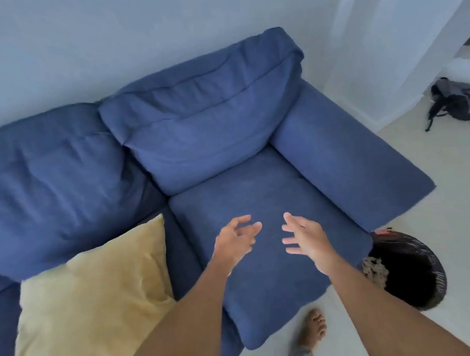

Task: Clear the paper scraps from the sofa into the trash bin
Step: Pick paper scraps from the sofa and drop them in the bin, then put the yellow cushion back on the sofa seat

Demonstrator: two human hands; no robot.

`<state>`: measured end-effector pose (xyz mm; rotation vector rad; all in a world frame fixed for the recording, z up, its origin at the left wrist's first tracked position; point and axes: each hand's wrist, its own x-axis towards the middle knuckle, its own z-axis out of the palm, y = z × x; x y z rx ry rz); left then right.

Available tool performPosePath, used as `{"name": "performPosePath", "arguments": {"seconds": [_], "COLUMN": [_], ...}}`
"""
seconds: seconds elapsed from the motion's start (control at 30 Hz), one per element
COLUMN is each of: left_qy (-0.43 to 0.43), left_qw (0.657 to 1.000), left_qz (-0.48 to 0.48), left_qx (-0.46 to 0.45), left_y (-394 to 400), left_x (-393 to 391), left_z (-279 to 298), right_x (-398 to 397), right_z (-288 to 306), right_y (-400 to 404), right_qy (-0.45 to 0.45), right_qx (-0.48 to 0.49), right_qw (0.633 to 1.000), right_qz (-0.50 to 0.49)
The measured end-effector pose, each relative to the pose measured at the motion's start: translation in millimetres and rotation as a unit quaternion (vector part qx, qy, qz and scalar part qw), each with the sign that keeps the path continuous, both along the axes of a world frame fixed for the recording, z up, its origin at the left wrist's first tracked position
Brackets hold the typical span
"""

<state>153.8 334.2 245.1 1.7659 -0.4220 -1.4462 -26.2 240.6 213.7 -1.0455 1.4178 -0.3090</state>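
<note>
light: soft, even daylight | shadows: faint | focus: slightly blurred | edges: wide-angle bend

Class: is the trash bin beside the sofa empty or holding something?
Holding something: pale scraps lie inside the black-lined trash bin.

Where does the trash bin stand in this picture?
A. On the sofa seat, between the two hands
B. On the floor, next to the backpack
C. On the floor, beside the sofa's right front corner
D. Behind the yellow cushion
C: the trash bin, lined with a black bag, stands on the floor by the front corner of the sofa, below its armrest.
</note>
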Motion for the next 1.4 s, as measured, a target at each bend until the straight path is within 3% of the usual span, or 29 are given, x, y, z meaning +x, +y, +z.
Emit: {"name": "performPosePath", "arguments": {"seconds": [0.13, 0.27, 0.53, 0.73, 0.9, 1.17, 1.4], "left_qy": [-0.001, -0.04, -0.154, -0.031, 0.093, 0.17, 0.175], "left_qw": [0.994, 0.987, 0.94, 0.937, 0.929, 0.926, 0.933], "left_qz": [0.103, 0.147, 0.278, 0.256, 0.258, 0.262, 0.255], "left_qx": [0.035, 0.051, 0.122, 0.234, 0.247, 0.21, 0.184], "left_y": [83, 175, 333, 386, 402, 409, 393], "left_x": [99, 183, 295, 353, 376, 394, 385], "left_z": [16, 17, 5, -55, -91, -106, -69], "right_x": [108, 194, 289, 316, 324, 319, 295], "right_z": [10, 6, -26, -58, -83, -125, -85], "right_y": [46, 93, 164, 165, 155, 150, 124], "right_qy": [-0.035, -0.036, 0.012, 0.047, 0.072, 0.012, -0.059], "right_qx": [0.093, 0.15, 0.232, 0.294, 0.283, 0.294, 0.299], "right_qw": [0.991, 0.972, 0.934, 0.918, 0.914, 0.917, 0.918], "right_qz": [0.087, 0.177, 0.271, 0.26, 0.283, 0.27, 0.254]}}
